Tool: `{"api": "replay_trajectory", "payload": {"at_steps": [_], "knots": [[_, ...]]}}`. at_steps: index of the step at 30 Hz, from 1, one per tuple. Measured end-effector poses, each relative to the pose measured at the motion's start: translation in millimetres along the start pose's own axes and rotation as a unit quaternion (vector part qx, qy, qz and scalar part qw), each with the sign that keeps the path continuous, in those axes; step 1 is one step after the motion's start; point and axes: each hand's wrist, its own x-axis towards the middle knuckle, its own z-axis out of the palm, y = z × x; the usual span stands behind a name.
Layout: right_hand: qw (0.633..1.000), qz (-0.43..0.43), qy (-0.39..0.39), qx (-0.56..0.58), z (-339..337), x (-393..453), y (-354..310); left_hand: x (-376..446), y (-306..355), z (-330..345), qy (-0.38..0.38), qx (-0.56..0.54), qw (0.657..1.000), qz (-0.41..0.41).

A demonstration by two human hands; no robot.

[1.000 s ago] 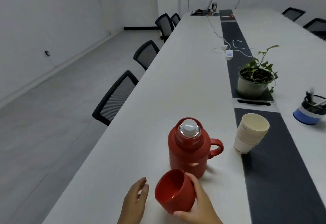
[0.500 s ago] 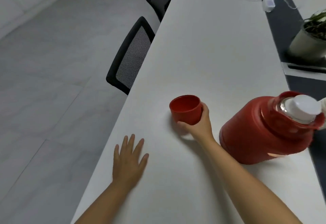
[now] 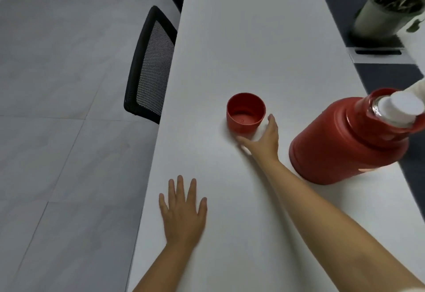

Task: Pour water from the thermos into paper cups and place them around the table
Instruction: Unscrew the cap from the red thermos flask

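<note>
Right hand [image 3: 264, 141] off red cap [image 3: 245, 113] — squat red thermos [image 3: 347, 140], white stopper.

The white tabletop [image 3: 241, 38] carries a red thermos [image 3: 340, 144], its red cap [image 3: 245, 113] upright, a blurred potted plant [image 3: 388, 13], and the flat left hand [image 3: 184, 213].

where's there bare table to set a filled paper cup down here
Widest bare patch: the white table beyond the red cap, toward the potted plant. Another lies between the left hand and the right forearm. It's crowded where the right hand sits between cap and thermos.
</note>
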Motion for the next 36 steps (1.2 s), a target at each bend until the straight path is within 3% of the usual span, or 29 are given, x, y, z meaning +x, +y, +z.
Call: {"api": "replay_trajectory", "payload": {"at_steps": [3, 7, 12, 14, 18, 24, 28, 31, 36], "knots": [[0.997, -0.059, -0.029, -0.027, -37.8, -41.4, 1.1, -4.4, -0.4, -0.4, 0.011, 0.004, 1.000, -0.009], [0.941, -0.302, 0.053, -0.144, -115.6, -94.5, -3.5, -2.8, 27.0, -19.6, 0.051, -0.092, 0.993, 0.057], [0.905, -0.320, 0.220, -0.176, -216.9, -106.7, -10.8, -0.6, 115.0, -60.3, 0.158, -0.178, 0.939, 0.248], [0.900, -0.311, 0.244, -0.183, -238.9, -92.1, -23.4, -1.2, 155.9, -73.6, 0.124, -0.195, 0.926, 0.298], [0.919, -0.273, 0.137, -0.250, -253.3, -45.1, -48.4, 3.8, 226.9, -91.0, 0.058, -0.237, 0.908, 0.342], [0.891, -0.279, 0.012, -0.358, -254.1, -1.8, -47.8, 8.6, 254.3, -90.9, 0.037, -0.317, 0.890, 0.325], [0.920, -0.320, 0.029, -0.223, -249.1, -0.6, -42.7, 12.5, 251.9, -88.5, 0.040, -0.345, 0.880, 0.323], [0.917, -0.364, 0.088, -0.135, -246.7, -1.7, -35.6, 14.8, 255.9, -90.6, 0.033, -0.348, 0.877, 0.330], [0.920, -0.352, 0.167, -0.051, -247.4, 1.3, -27.9, 22.4, 265.2, -93.3, 0.015, -0.329, 0.882, 0.338]]}}
